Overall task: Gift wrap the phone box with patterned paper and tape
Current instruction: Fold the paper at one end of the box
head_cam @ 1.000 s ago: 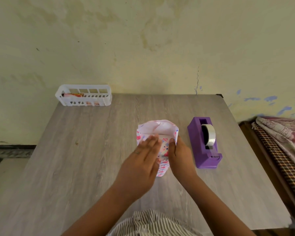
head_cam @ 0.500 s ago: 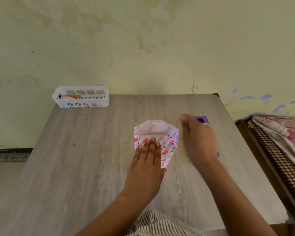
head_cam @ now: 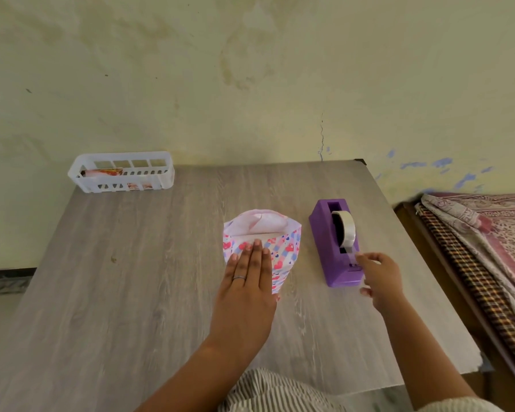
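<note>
Left hand (head_cam: 248, 285) lies flat, fingers straight, on the heart-patterned wrapped box (head_cam: 283, 251); right hand (head_cam: 379, 278) pinches tape at the purple dispenser (head_cam: 333, 242) just right of it

bare forearms, silver ring (head_cam: 239, 277), seemingly striped garment (head_cam: 268, 391)

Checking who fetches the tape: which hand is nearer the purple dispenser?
Right. The right hand is at the tape dispenser cutter end; the left hand presses flat on the wrapped box beside it.

Soft, even daylight, faint shadows, wide-angle bending at edges, slight overall softness.
</note>
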`<state>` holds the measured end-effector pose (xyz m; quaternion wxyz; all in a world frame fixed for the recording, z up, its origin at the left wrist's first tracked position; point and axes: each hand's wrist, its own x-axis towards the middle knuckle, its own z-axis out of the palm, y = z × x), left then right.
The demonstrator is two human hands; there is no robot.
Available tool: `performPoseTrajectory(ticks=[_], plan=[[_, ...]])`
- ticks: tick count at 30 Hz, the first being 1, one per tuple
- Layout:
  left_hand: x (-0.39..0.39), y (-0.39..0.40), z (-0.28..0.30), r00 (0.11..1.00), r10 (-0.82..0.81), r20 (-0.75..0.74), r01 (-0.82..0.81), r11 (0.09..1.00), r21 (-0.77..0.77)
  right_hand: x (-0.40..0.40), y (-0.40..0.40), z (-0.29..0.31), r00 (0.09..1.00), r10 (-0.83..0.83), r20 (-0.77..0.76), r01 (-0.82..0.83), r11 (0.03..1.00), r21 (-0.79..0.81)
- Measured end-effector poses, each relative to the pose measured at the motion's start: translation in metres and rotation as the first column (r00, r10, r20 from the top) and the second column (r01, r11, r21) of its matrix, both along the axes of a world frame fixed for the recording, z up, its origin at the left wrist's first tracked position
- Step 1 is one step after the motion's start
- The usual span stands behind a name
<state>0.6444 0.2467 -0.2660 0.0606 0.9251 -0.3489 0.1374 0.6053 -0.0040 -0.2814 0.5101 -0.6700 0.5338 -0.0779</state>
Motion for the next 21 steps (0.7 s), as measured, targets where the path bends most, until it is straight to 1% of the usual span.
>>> performPoseTrajectory(ticks=[2, 3, 7, 9, 11, 13, 15, 17, 19, 21], plan=[[0.0, 0.0, -0.002, 1.0, -0.004, 0.004, 0.004, 1.0, 0.001, 0.001, -0.002, -0.006, 0.998, 0.004, 0.059, -0.012, 0.99, 0.141], [0.0, 0.001, -0.002, 1.0, -0.001, 0.004, 0.001, 1.0, 0.005, 0.002, -0.001, -0.008, 0.997, 0.008, 0.078, -0.021, 0.986, 0.168], [-0.002, 0.0, -0.001, 1.0, -0.002, -0.004, 0.002, 1.0, 0.016, 0.003, 0.005, -0.016, 0.992, -0.023, 0.122, 0.001, 0.985, 0.173], [-0.002, 0.001, -0.002, 1.0, -0.007, 0.002, 0.007, 1.0, 0.023, 0.005, 0.008, -0.018, 0.993, -0.046, 0.11, 0.022, 0.977, 0.211], [-0.002, 0.002, -0.003, 1.0, -0.009, -0.003, 0.009, 1.0, 0.018, 0.007, 0.009, -0.013, 0.995, -0.078, 0.067, 0.055, 0.952, 0.3], [-0.002, 0.002, -0.002, 1.0, -0.01, -0.02, 0.011, 1.0, 0.016, 0.01, 0.006, -0.006, 0.989, -0.145, 0.032, 0.119, 0.902, 0.415], [-0.002, 0.002, -0.002, 1.0, -0.01, -0.03, 0.011, 1.0, 0.019, 0.012, 0.001, -0.001, 0.98, -0.201, 0.01, 0.171, 0.855, 0.489], [-0.002, 0.001, -0.002, 0.999, -0.014, -0.037, 0.015, 1.0, 0.014, 0.015, -0.004, 0.002, 0.978, -0.206, 0.023, 0.165, 0.841, 0.516], [-0.002, 0.001, 0.0, 0.999, -0.018, -0.037, 0.018, 1.0, 0.013, 0.017, -0.006, 0.006, 0.975, -0.213, 0.07, 0.145, 0.838, 0.527], [-0.001, 0.0, 0.002, 0.999, -0.016, -0.039, 0.017, 0.999, 0.028, 0.018, -0.005, 0.012, 0.957, -0.263, 0.122, 0.158, 0.827, 0.54]])
